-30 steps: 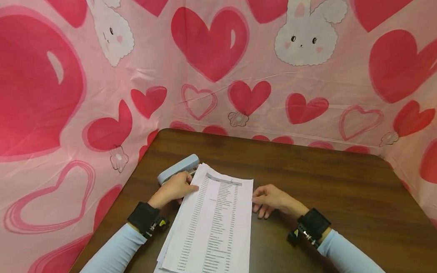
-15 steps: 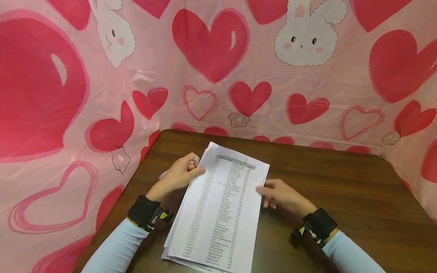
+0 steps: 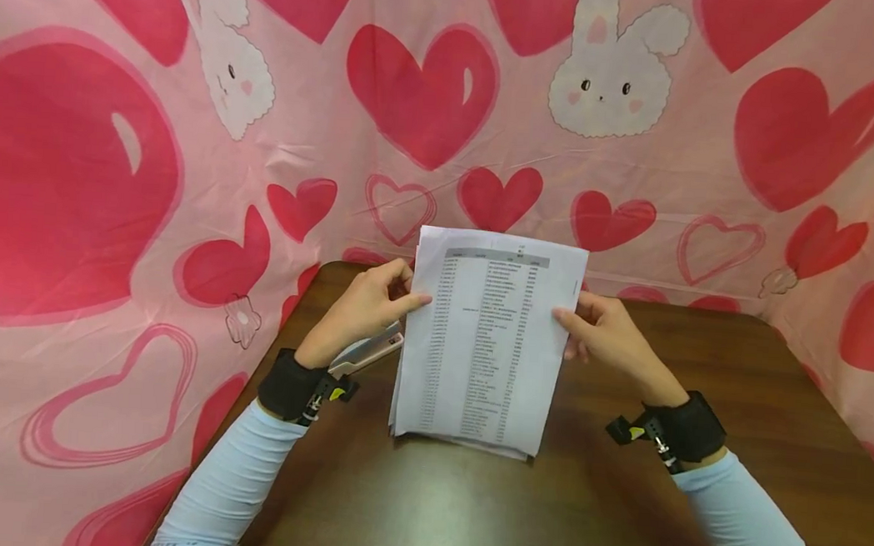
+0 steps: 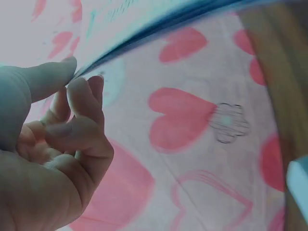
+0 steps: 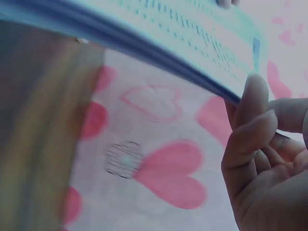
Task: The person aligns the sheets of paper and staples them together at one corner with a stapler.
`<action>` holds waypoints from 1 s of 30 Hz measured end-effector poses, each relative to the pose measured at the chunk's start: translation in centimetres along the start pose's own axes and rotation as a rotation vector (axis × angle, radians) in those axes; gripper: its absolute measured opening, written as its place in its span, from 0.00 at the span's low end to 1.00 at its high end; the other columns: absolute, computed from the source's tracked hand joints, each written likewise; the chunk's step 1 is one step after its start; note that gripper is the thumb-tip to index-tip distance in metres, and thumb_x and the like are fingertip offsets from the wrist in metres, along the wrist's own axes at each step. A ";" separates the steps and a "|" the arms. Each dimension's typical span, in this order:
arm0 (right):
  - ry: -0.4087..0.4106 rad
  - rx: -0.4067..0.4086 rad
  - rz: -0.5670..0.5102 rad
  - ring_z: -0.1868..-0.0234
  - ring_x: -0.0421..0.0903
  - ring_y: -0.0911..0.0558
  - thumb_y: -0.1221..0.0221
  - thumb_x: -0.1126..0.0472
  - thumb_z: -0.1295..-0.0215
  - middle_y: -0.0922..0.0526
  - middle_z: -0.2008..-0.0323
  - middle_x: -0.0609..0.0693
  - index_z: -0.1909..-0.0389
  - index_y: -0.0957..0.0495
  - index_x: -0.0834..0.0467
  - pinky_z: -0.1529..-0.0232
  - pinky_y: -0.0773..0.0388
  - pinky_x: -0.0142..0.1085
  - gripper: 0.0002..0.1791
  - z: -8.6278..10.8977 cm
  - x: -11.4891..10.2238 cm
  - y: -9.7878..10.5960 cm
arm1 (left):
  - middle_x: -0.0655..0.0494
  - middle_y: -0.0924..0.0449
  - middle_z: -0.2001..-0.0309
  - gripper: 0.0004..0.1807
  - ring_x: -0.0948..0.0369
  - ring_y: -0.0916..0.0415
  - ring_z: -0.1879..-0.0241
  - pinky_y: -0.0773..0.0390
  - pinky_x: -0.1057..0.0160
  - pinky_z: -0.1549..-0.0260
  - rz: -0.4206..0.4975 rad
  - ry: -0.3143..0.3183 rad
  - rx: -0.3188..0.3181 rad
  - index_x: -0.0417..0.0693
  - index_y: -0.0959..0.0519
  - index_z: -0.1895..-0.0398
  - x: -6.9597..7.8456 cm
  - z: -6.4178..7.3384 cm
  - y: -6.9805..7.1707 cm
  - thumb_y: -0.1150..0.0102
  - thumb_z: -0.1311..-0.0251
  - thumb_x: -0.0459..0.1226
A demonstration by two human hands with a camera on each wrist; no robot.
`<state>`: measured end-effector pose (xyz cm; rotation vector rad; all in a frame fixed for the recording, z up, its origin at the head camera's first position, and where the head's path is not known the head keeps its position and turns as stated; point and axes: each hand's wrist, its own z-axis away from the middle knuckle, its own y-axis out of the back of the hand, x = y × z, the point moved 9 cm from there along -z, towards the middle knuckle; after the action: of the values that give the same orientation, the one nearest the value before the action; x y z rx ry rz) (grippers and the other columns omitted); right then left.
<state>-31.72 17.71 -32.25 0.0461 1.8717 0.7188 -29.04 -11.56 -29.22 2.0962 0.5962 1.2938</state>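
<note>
A stack of printed sheets [image 3: 488,351] is held up off the table by both hands, its top page facing me with rows of small text under a grey header band. My left hand [image 3: 365,309] pinches its left edge, thumb in front; in the left wrist view the thumb [image 4: 53,77] presses the sheets against the curled fingers. On the other side my right hand [image 3: 613,334] pinches the right edge the same way. Behind the left wrist a light blue stapler [image 3: 368,352] lies on the table, partly covered by hand and paper.
The dark wooden table [image 3: 422,514] reaches out to a pink cloth backdrop [image 3: 294,156] with hearts and rabbit faces, which stands close along its back and sides. Each wrist carries a black strap [image 3: 686,426] with a small camera mount.
The stack has risen from low over the table and tipped upright, moving right. My right hand has gone from beside the edge to pinching it. More of the stapler's front now shows beneath my left hand.
</note>
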 end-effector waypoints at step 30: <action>0.263 0.249 0.272 0.79 0.41 0.21 0.37 0.65 0.36 0.13 0.61 0.59 0.47 0.21 0.59 0.78 0.27 0.29 0.16 1.3 -1.1 -0.6 | 0.52 0.16 0.73 0.08 0.63 0.20 0.78 0.21 0.61 0.78 0.101 -0.016 0.071 0.51 0.19 0.57 -1.2 0.4 -1.5 0.38 0.36 0.41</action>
<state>-29.98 17.45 -31.92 0.3881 2.2271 0.6966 -29.29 -11.34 -31.11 2.2176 0.5425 1.3273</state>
